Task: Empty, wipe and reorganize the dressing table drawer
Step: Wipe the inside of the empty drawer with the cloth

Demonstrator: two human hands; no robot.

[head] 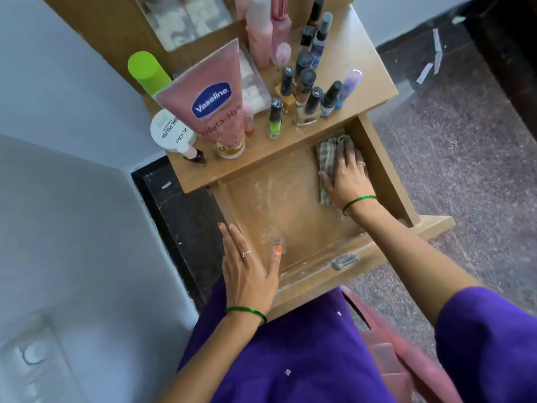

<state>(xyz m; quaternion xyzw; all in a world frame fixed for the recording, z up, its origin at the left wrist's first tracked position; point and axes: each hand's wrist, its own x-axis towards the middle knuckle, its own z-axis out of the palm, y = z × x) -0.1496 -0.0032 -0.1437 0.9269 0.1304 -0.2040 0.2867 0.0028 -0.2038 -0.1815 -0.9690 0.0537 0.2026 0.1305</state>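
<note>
Wiping step, as I read it. The drawer (293,205) is pulled out and emptied, with whitish dust streaked over its floor.

Left to right: my left hand (250,269) lies flat, fingers straight, on the drawer's left front corner. It holds nothing and just steadies the drawer. To do this well, I'd keep it pressing there so the drawer doesn't slide.

The dusty patch sits between the two hands and isn't wiped yet. I'd drag the cloth (328,167) leftward in overlapping passes and work into the corners.

My right hand (347,173) is spread open, palm down, pressing the striped cloth against the far right corner of the floor. The cloth is under the palm and poking out on its left.

Bottles (302,91) and a tube (216,103) stand on the desk (354,62) behind the drawer, to go back later.
</note>
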